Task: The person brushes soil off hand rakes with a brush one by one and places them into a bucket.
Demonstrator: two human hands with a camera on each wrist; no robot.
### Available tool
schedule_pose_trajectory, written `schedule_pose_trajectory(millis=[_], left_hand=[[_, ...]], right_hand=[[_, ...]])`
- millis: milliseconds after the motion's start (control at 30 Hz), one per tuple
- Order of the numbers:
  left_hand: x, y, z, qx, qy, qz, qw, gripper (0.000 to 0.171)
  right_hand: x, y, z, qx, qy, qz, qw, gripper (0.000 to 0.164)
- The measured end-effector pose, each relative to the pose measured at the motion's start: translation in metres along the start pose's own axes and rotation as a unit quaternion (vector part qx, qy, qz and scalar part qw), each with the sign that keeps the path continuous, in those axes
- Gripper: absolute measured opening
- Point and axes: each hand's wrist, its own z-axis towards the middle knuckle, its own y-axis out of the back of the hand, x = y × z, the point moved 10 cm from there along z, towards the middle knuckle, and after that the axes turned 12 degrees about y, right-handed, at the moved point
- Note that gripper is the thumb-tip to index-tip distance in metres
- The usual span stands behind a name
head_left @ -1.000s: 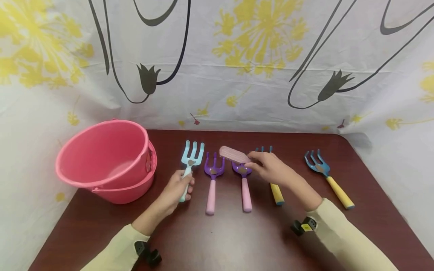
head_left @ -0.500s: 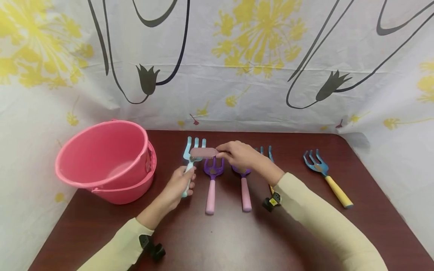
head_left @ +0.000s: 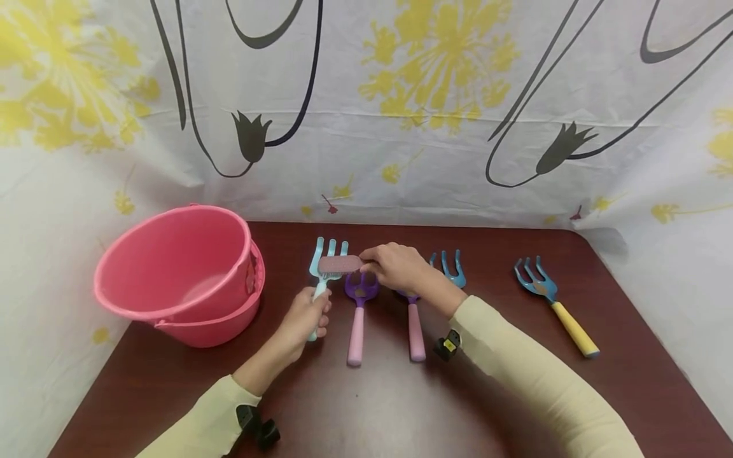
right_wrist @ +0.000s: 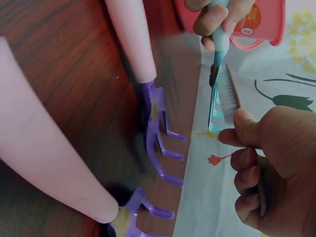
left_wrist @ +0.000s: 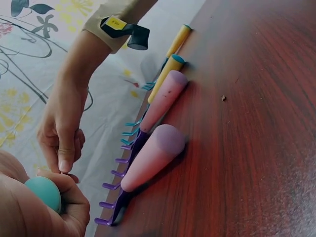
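Observation:
My left hand (head_left: 299, 321) grips the handle of a light blue hand fork (head_left: 316, 259), its three tines pointing away from me and raised off the table in the right wrist view. A mauve brush (head_left: 339, 264) lies across the base of those tines in the head view. My right hand (head_left: 396, 266) holds the brush by its handle, the fingers curled round it. In the right wrist view the brush's pale bristles (right_wrist: 227, 96) face the fork's tines, close to or touching them. A brown patch (right_wrist: 214, 75) shows near the fork's neck.
Two purple forks with pink handles (head_left: 356, 337) lie right of the left hand, one partly under the right hand. Two blue forks with yellow handles (head_left: 574, 327) lie farther right, one partly hidden by my sleeve. Stacked pink buckets (head_left: 209, 331) stand at left; a patterned sheet hangs behind.
My right hand has carried the brush leftward from over the purple forks to the light blue fork. Over the last half second the brush has shifted slightly down the fork. The left hand keeps its grip.

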Motion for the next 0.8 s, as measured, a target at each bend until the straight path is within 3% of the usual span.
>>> schedule_pose_trajectory(millis=[200,467,700,800], left_hand=[[0.001,0.002,0.001,-0.003,-0.004,-0.001,1.0000,0.025],[-0.003,0.004,-0.004,0.003,-0.015,0.002,0.9999,0.027],[-0.010,0.007,-0.006,-0.003,-0.021,0.011,0.9997,0.027],[-0.009,0.008,-0.006,-0.002,-0.016,0.012,0.9998,0.027]], right_hand=[[-0.001,0.001,-0.001,-0.028,-0.002,-0.024,0.999,0.013],[-0.021,0.011,-0.005,-0.081,-0.038,-0.045,0.995,0.013],[-0.019,0.022,-0.009,-0.128,-0.025,-0.010,0.991,0.019],[-0.014,0.020,-0.008,-0.113,-0.005,-0.006,0.994,0.016]])
